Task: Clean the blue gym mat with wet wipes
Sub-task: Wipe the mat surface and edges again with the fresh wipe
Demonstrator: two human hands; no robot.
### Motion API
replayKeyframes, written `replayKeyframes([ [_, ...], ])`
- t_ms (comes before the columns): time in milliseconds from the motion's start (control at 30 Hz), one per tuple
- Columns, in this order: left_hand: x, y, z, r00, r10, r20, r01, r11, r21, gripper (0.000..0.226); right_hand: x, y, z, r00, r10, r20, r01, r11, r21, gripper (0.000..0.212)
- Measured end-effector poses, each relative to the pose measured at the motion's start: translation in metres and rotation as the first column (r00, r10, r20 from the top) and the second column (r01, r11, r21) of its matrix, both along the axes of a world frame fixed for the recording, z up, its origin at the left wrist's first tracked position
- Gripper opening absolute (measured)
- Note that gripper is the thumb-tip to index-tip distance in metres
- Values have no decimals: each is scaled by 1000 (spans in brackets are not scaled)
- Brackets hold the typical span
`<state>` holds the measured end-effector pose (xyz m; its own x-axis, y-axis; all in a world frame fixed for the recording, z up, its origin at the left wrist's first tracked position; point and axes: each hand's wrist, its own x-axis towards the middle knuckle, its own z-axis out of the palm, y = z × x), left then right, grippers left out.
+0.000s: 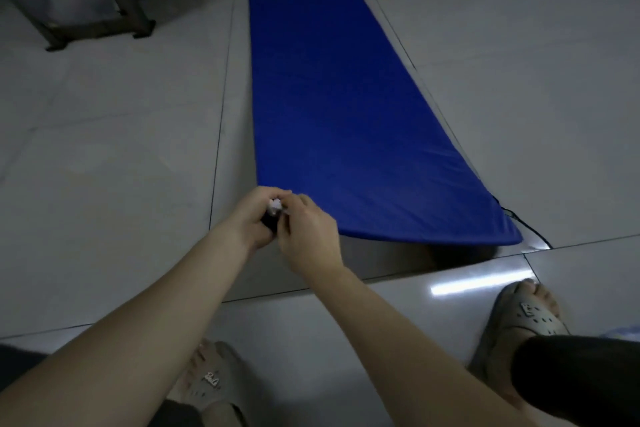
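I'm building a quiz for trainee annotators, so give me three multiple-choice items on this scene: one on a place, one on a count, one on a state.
1. Where do the hands meet? A by the near left corner of the blue mat; B at its far end; C far right.
2. How many sandals show? A none; B one; C two.
3. How does the mat lie? A rolled; B folded; C flat.
Key: 1 A: left hand and right hand hold a small dark pack there. 2 C: left sandal, right sandal. 3 C: it is spread on the tiled floor.
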<state>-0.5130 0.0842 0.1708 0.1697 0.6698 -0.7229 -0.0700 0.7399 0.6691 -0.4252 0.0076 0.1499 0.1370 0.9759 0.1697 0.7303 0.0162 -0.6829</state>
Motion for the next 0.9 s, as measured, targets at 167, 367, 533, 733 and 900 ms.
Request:
replayKeyframes([
  [167,1,12,38,984,177,-36,-173,980,98,25,71,-6,-21,962,-273,13,273,953,-129,21],
  [367,6,12,66,937,346,52,-349,914,206,20,114,-19,-33,875,-480,-54,455,856,-247,18],
  [533,19,-13,63,970,244,11,-242,958,156,15,17,6,33,983,-90,-160,103,992,76,21],
  [733,3,-8,84,961,276,21,-275,943,187,33,49,1,12,971,-234,-43,236,971,37,18],
  [900,-9,11,98,909,416,-7,-401,881,250,37,107,-18,-27,881,-473,18,463,854,-235,20],
])
